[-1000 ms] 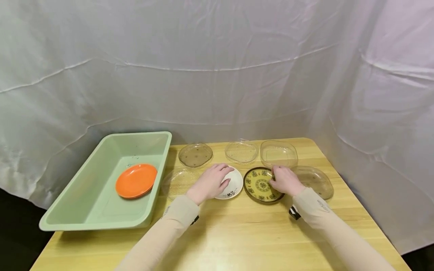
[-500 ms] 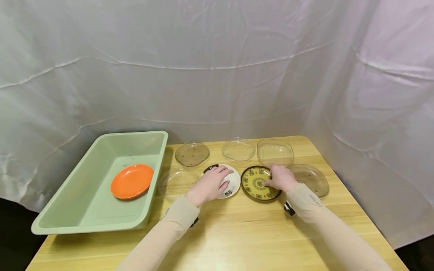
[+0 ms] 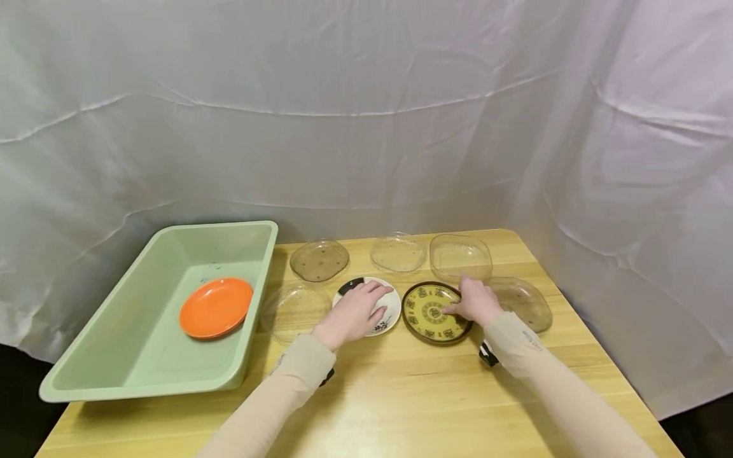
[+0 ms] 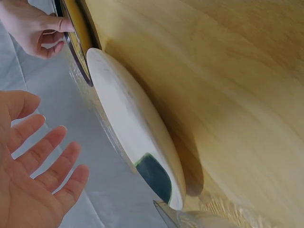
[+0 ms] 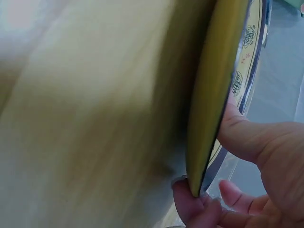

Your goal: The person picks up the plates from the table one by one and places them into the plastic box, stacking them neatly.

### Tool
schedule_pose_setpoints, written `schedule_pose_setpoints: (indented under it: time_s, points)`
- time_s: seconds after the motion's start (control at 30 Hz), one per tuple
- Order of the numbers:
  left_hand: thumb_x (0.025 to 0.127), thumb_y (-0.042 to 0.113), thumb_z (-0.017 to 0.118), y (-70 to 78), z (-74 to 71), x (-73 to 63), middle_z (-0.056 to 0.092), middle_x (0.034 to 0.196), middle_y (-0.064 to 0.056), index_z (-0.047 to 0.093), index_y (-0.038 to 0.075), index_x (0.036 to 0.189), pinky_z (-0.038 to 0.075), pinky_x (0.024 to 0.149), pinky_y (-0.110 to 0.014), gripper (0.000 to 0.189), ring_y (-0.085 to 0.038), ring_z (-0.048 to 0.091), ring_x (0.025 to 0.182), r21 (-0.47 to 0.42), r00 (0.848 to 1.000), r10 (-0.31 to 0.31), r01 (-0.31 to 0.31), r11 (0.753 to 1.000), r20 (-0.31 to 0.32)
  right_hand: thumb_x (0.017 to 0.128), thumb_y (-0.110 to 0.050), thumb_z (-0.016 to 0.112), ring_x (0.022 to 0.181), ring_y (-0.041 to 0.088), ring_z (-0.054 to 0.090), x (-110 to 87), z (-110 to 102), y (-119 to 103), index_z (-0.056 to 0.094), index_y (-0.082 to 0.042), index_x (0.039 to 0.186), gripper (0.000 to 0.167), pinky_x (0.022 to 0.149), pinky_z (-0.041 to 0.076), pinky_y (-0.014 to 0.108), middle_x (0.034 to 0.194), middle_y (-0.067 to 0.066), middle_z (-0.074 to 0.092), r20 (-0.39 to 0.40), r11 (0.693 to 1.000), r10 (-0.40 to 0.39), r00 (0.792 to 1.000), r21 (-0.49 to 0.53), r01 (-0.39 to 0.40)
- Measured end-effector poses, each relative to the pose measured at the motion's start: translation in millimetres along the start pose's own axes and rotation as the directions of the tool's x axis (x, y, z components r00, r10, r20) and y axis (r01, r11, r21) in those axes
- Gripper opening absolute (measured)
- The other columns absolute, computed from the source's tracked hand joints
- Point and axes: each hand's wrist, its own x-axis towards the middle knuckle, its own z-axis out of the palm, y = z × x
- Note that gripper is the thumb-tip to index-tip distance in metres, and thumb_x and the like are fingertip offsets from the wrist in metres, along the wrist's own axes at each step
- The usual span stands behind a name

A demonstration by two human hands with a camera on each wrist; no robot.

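Note:
In the head view, a yellow plate with a dark rim and black patterns [image 3: 432, 326] sits right of centre. My right hand [image 3: 480, 301] grips its right edge. The right wrist view shows the thumb over the upper face and fingertips under the rim of this plate [image 5: 211, 99], whose near edge stands off the table. To the left is a white plate with a black patch and a floral print [image 3: 392, 310]. Over it hovers my left hand [image 3: 354, 316], its fingers relaxed and spread. The left wrist view shows a gap between this hand [image 4: 38, 166] and the white plate [image 4: 116, 104].
A green basin [image 3: 166, 356] stands at left, with orange plates [image 3: 214, 308] inside. Around the two plates lie clear dishes [image 3: 398, 253], [image 3: 461, 256], [image 3: 294, 312] and brownish transparent dishes [image 3: 319, 261], [image 3: 523, 304]. A grey curtain [image 3: 366, 172] hangs behind the wooden table [image 3: 395, 401].
The right thumb has slid farther in over the yellow plate. My left hand stays above the white plate, with more of the plate showing. The whole scene has shifted slightly left in view.

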Motion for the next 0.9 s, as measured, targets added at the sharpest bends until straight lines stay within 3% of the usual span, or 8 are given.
schedule_pose_setpoints:
  time_s: [0.27, 0.33, 0.47, 0.57, 0.7, 0.83, 0.9]
  points:
    - [0.102, 0.023, 0.056, 3.1, 4.8, 1.7, 0.058, 0.143, -0.008, 0.052, 0.009, 0.145, 0.039, 0.120, -0.047, 0.045, -0.027, 0.055, 0.134, -0.005, 1.000, 0.023, -0.023, 1.000, 0.016, 0.075, -0.041, 0.086, 0.086, 0.037, 0.067, -4.9, 4.1, -0.2, 0.056, 0.004, 0.112, 0.066, 0.081, 0.058, 0.054, 0.095, 0.019, 0.068, -0.005, 0.999, -0.024, 1.000, -0.033, 0.024]
    - [0.102, 0.023, 0.057, 3.5, 5.6, 3.2, 0.059, 0.142, -0.008, 0.052, 0.009, 0.145, 0.041, 0.119, -0.046, 0.045, -0.027, 0.055, 0.134, 0.005, 1.000, 0.028, -0.028, 1.000, 0.006, 0.076, -0.042, 0.086, 0.084, 0.036, 0.067, -6.7, 4.3, -0.7, 0.058, 0.004, 0.110, 0.064, 0.079, 0.058, 0.054, 0.093, 0.017, 0.068, 0.000, 0.999, -0.028, 1.000, -0.045, 0.028]
    - [0.102, 0.023, 0.057, 4.3, 4.4, 4.0, 0.059, 0.141, -0.008, 0.053, 0.009, 0.144, 0.043, 0.118, -0.045, 0.044, -0.026, 0.056, 0.133, 0.008, 1.000, 0.028, -0.028, 1.000, -0.001, 0.075, -0.044, 0.086, 0.070, 0.025, 0.060, -10.7, 5.8, -2.0, 0.060, -0.001, 0.095, 0.054, 0.067, 0.056, 0.043, 0.079, 0.009, 0.063, 0.032, 0.999, -0.010, 0.999, -0.037, 0.011]
    - [0.102, 0.023, 0.057, 4.8, 2.8, 2.6, 0.060, 0.141, -0.008, 0.053, 0.009, 0.144, 0.044, 0.116, -0.044, 0.044, -0.026, 0.056, 0.133, 0.002, 1.000, 0.029, -0.029, 1.000, -0.002, 0.074, -0.045, 0.087, 0.066, 0.021, 0.054, -14.8, 8.1, -3.5, 0.058, -0.004, 0.085, 0.051, 0.072, 0.055, 0.045, 0.074, 0.006, 0.057, 0.042, 1.000, -0.006, 0.999, -0.020, 0.007]
    - [0.102, 0.023, 0.057, 4.5, 1.8, 1.1, 0.060, 0.140, -0.008, 0.054, 0.009, 0.143, 0.044, 0.116, -0.043, 0.043, -0.025, 0.057, 0.132, -0.002, 0.999, 0.030, -0.030, 1.000, -0.014, 0.072, -0.048, 0.087, 0.068, 0.021, 0.053, -21.1, 11.9, -2.5, 0.059, -0.001, 0.091, 0.058, 0.082, 0.055, 0.051, 0.077, 0.007, 0.058, 0.028, 1.000, -0.008, 1.000, 0.012, 0.008]
    - [0.103, 0.024, 0.056, 4.4, 1.1, -0.6, 0.060, 0.141, -0.007, 0.053, 0.010, 0.144, 0.043, 0.117, -0.043, 0.044, -0.025, 0.057, 0.132, -0.016, 1.000, 0.025, -0.026, 1.000, -0.008, 0.070, -0.052, 0.087, 0.070, 0.022, 0.058, -27.2, 14.4, 3.0, 0.063, 0.003, 0.097, 0.067, 0.070, 0.057, 0.041, 0.080, 0.010, 0.065, 0.047, 0.997, 0.032, 0.998, 0.075, -0.035]
    - [0.103, 0.024, 0.056, 4.5, 0.7, -1.6, 0.059, 0.142, -0.007, 0.052, 0.010, 0.145, 0.043, 0.118, -0.043, 0.045, -0.026, 0.056, 0.133, -0.020, 1.000, 0.017, -0.017, 1.000, -0.001, 0.069, -0.054, 0.086, 0.072, 0.023, 0.061, -29.8, 14.3, 5.6, 0.065, 0.003, 0.099, 0.068, 0.071, 0.059, 0.042, 0.082, 0.012, 0.067, 0.059, 0.992, 0.044, 0.997, 0.116, -0.050]
